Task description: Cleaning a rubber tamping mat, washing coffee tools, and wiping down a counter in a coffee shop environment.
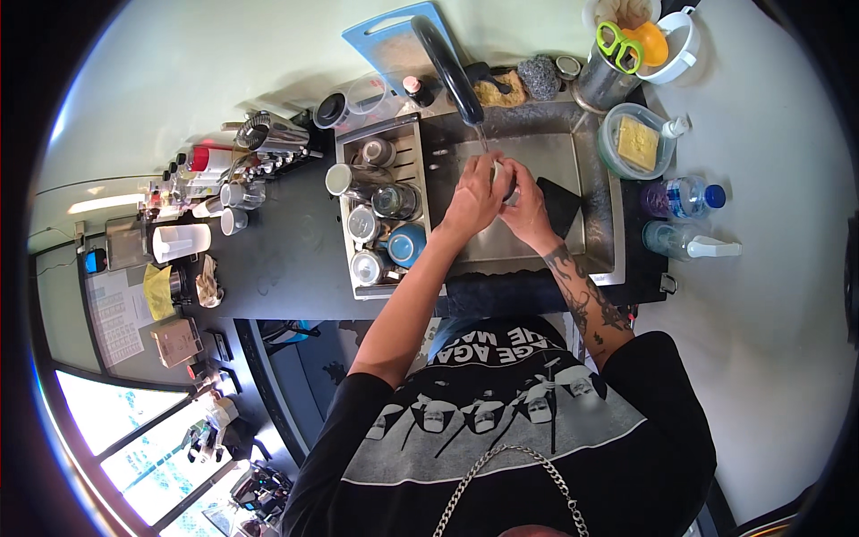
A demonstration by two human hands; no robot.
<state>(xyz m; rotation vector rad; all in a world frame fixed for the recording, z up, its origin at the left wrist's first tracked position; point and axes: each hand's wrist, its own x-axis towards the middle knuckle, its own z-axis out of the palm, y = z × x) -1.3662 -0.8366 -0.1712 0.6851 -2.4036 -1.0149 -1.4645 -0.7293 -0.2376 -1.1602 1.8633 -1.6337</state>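
Item under inspection: a small dark-and-pale piece (511, 189), upper centre of the frame, below the black faucet (450, 72). Left hand (477, 195) and right hand (528, 208) meet, fingers closed around it (its exact kind is hidden by them). Judged light and stiff, probably slippery if wet; fragility cannot be determined. Recommended hold: opposite outer edges, fingertips and thumbs, over the sink (603, 215).

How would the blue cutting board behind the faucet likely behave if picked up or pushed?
The blue cutting board looks thin and flat, so it is probably fairly stiff and light for its size. Propped against the wall, it might slide or tip if nudged.
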